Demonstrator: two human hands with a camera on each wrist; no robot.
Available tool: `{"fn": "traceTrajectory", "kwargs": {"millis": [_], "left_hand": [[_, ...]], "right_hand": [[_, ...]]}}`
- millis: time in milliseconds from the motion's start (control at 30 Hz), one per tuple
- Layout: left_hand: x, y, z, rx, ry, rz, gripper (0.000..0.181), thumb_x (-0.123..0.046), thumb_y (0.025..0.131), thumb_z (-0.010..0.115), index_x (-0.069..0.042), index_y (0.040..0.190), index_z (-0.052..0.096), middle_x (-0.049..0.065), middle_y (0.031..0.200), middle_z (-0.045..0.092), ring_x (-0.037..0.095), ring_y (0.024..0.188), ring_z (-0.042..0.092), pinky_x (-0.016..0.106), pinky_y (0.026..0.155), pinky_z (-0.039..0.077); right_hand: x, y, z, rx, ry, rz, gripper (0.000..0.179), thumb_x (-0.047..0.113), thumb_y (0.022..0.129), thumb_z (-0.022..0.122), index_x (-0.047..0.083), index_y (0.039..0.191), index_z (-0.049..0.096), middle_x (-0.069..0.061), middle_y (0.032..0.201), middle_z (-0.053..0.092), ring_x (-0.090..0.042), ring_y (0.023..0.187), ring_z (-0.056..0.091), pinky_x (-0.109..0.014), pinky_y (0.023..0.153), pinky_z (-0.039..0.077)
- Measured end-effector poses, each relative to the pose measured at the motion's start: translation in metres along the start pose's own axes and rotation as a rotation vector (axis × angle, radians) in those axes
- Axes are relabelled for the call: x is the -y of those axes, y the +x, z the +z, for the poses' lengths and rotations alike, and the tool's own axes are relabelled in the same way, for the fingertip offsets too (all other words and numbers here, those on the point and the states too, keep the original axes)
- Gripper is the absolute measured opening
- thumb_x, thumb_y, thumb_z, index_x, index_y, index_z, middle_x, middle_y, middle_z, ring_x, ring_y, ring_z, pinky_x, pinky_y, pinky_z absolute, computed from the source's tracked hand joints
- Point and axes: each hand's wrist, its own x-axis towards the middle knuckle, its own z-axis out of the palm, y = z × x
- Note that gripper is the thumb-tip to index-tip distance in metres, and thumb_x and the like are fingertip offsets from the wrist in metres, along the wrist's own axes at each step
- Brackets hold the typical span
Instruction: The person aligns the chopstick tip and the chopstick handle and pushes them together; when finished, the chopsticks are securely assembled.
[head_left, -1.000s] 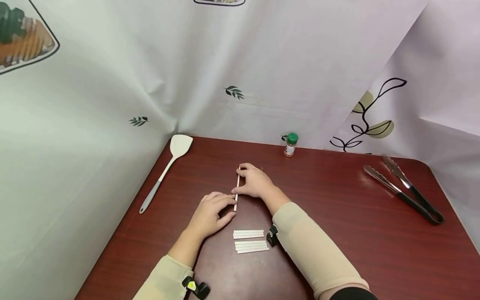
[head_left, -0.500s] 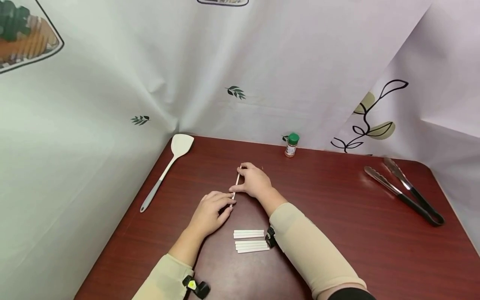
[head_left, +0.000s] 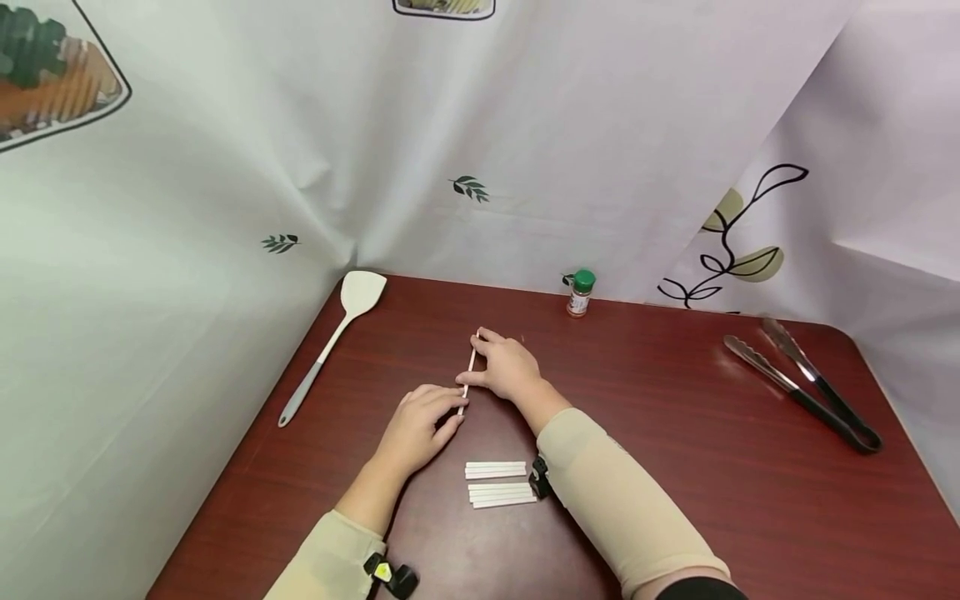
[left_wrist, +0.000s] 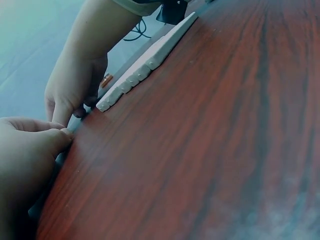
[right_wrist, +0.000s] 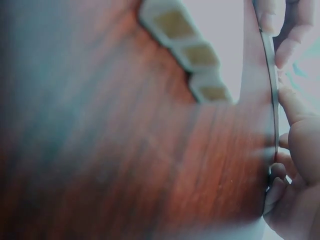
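Observation:
A thin white stick [head_left: 472, 360] lies lengthwise between both hands over the dark red table. My left hand [head_left: 420, 427] pinches its near end between thumb and fingers. The right hand [head_left: 510, 367] holds the stick farther along, fingertips at the far end and thumb about midway. Nearer the front, several similar white sticks lie side by side in a back group [head_left: 495, 471] and a front group [head_left: 502, 495]. In the left wrist view those sticks [left_wrist: 150, 60] form a stepped row; the right wrist view shows blurred brownish stick ends [right_wrist: 172, 25].
A white spatula [head_left: 362, 292] with a grey handle lies along the left table edge. By the back wall stands a green-capped seasoning bottle [head_left: 580, 293]. Metal tongs [head_left: 810, 387] with black handles lie at the right. White printed cloth [head_left: 525, 125] hangs behind the table.
The stick's near end has shifted slightly left, with the right thumb and left fingertips moving along with it. Both hands keep their hold; the grouped sticks stay put.

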Motion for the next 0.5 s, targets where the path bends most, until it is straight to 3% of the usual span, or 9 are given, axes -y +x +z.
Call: {"fn": "traceTrajectory", "kwargs": {"millis": [267, 400, 500], "left_hand": [[-0.001, 0.005, 0.003, -0.012, -0.006, 0.004, 0.023, -0.012, 0.091, 0.082, -0.009, 0.114, 0.080, 0.006, 0.121, 0.077, 0.028, 0.115, 0.068, 0.051, 0.100, 0.051], [-0.001, 0.002, 0.002, -0.016, -0.004, -0.018, 0.026, -0.013, 0.090, 0.083, -0.009, 0.115, 0.079, 0.007, 0.127, 0.075, 0.029, 0.117, 0.068, 0.053, 0.098, 0.052], [-0.002, 0.001, 0.001, -0.019, -0.011, -0.033, 0.028, -0.015, 0.090, 0.084, -0.010, 0.117, 0.079, 0.009, 0.133, 0.071, 0.031, 0.119, 0.067, 0.054, 0.100, 0.051]], "right_hand": [[-0.003, -0.003, -0.004, 0.007, 0.010, 0.012, 0.095, 0.069, 0.093, 0.070, 0.015, 0.165, 0.041, -0.004, 0.172, 0.034, -0.044, 0.149, 0.043, -0.053, 0.125, 0.027], [0.000, -0.011, -0.012, 0.018, 0.040, -0.003, 0.094, 0.063, 0.096, 0.070, 0.006, 0.164, 0.040, -0.013, 0.170, 0.035, -0.036, 0.153, 0.039, -0.054, 0.126, 0.026], [0.001, -0.026, -0.024, 0.012, 0.050, -0.007, 0.085, 0.056, 0.097, 0.072, 0.002, 0.159, 0.048, -0.018, 0.167, 0.040, -0.035, 0.153, 0.040, -0.054, 0.124, 0.029]]}}
